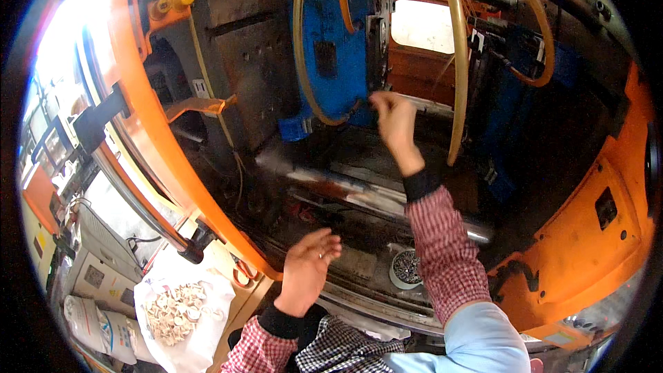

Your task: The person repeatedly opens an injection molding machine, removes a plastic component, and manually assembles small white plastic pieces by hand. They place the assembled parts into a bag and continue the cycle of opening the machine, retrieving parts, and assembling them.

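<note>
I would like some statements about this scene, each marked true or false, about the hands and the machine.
1. The right hand reaches up to the blue mould block. True.
2. The left hand grips a yellow hose. False: it is open and holds nothing.
3. A white sack of small pale parts lies at the lower left. True.
4. The machine frame is green. False: it is orange.
5. Both sleeves are plain black. False: they are red checked with dark cuffs.

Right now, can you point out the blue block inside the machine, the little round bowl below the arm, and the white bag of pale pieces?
blue block (pixel 336 62), head view, its flat blue face.
round bowl (pixel 395 278), head view, its white rim.
white bag (pixel 210 297), head view, bare cloth beside the pale pieces.
</note>
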Tool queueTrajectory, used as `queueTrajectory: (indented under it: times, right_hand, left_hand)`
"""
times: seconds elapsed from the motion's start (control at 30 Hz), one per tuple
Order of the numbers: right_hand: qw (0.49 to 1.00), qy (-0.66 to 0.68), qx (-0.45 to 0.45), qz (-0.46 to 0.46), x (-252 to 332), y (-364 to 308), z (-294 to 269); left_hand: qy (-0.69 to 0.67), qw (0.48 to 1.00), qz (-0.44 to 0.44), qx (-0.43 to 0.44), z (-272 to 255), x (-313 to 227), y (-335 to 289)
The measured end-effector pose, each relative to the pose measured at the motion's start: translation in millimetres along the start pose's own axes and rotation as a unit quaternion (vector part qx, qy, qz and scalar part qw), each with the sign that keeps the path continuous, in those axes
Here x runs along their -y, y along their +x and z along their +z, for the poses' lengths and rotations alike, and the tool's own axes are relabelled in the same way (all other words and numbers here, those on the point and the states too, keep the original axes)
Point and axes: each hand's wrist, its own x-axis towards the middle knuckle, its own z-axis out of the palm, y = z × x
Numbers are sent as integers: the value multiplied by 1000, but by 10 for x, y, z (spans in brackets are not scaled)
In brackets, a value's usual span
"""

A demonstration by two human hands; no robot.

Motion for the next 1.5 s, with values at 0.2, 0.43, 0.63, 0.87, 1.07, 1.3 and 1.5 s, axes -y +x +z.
queueTrajectory:
  times: [0.2,0.43,0.63,0.87,1.07,1.3,1.5]
  right_hand:
    - [980,-56,-153,113,-1070,896,569]
    - [972,-112,-189,87,-1418,1112,874]
    - [980,-73,-163,87,-1391,1151,881]
    - [962,-265,-67,3,-1316,1067,927]
    - [976,-194,32,99,-1082,1096,606]
    - [920,173,316,-150,569,-515,-229]
    - [836,115,510,-164,1105,-1109,-358]
  left_hand:
    - [49,995,-87,2,-130,94,-272]
    - [39,994,-100,-26,-218,126,-286]
    - [42,994,-93,-30,-220,180,-259]
    - [69,992,-90,-55,-190,170,-279]
    - [169,980,-91,-55,-157,124,-239]
    - [44,993,-47,-95,-27,-55,-156]
    - [13,994,-32,-103,167,-165,-123]
